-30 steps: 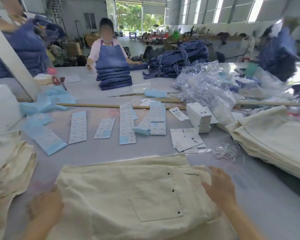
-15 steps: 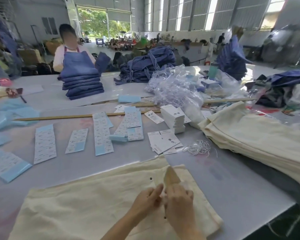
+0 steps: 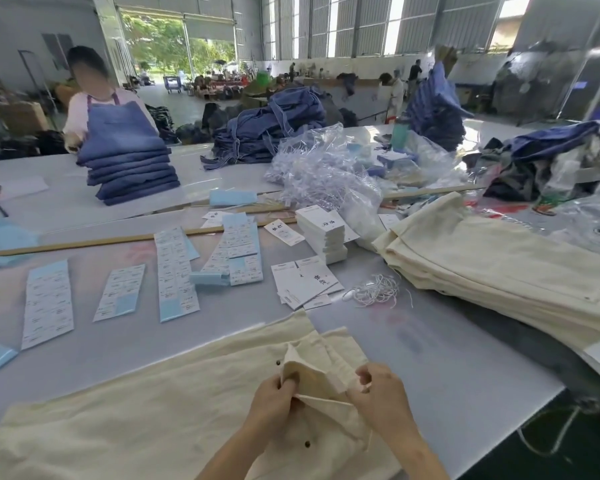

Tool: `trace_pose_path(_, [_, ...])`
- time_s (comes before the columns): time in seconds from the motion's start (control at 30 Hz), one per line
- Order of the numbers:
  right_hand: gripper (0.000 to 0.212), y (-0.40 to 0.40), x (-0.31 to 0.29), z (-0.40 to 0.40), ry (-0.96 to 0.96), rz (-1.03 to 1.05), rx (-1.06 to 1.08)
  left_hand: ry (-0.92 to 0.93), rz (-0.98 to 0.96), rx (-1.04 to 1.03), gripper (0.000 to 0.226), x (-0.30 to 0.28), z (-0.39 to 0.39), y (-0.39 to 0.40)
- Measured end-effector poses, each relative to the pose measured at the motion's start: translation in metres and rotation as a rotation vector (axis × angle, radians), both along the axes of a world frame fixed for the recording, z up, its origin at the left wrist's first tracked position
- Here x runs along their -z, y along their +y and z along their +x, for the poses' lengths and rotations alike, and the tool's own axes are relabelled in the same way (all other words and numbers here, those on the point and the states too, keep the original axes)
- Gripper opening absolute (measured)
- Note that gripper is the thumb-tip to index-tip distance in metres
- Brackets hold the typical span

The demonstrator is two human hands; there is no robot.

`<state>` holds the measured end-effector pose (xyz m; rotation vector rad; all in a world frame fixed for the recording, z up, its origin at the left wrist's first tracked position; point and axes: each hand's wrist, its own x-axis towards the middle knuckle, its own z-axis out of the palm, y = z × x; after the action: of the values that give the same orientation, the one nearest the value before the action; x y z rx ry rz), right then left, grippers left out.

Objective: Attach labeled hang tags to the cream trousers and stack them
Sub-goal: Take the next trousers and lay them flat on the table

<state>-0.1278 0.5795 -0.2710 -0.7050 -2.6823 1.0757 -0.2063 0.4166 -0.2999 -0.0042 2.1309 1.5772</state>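
Table (image 3: 465, 368): I see a long pale grey work surface running from near me to the far side of a factory hall, where a person in a denim apron (image 3: 113, 123) stands behind a stack of folded blue garments (image 3: 132, 174).
Cream trousers (image 3: 136, 410): one pair lies flat across the near edge of the table, its waistband end at the right under my hands, a pocket flap lifted up from the cloth.
Stack of cream trousers (image 3: 506, 271): folded pairs piled at the right of the table, well apart from the pair I work on.
Plastic bags (image 3: 326, 171): a crumpled clear heap at the far middle, just beyond the tags.
Label sheets (image 3: 177, 271): white and blue strips laid in rows at the middle left, near a long wooden stick (image 3: 101, 241).
Hang tags (image 3: 321, 233): a white pile stands at the middle, with loose tags (image 3: 305, 284) fanned out nearer to me.
Strings (image 3: 376, 291): a tangle of white loops just right of the loose tags.
Left hand (image 3: 274, 403): fingers curled, pinching the raised flap of the trousers at its left edge.
Right hand (image 3: 381, 400): fingers curled onto the same fold of cloth from the right; thumb and forefinger are bent close together, and I cannot tell whether they hold anything besides the fabric.
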Motion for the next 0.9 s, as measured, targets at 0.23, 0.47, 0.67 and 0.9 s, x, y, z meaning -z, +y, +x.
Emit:
trace_pose_path(0.23, [0.014, -0.013, 0.002, -0.001, 0.128, 0.022, -0.138, -0.071, 0.084, -0.063, 0.032, -0.007, 0.004, 0.0])
trace_pose_path(0.47, [0.031, -0.035, 0.01, -0.004, 0.062, 0.196, -0.218, -0.134, 0.246, 0.082, 0.044, -0.01, 0.01, -0.01])
trace_pose_path(0.67, [0.008, -0.027, 0.009, -0.005, 0.206, 0.096, -0.088, -0.083, 0.313, 0.192, 0.045, 0.0, 0.01, -0.019])
trace_pose_path(0.9, [0.018, -0.02, 0.012, -0.008, 0.2, 0.093, -0.171, -0.103, 0.371, 0.238, 0.04, 0.005, 0.004, -0.022])
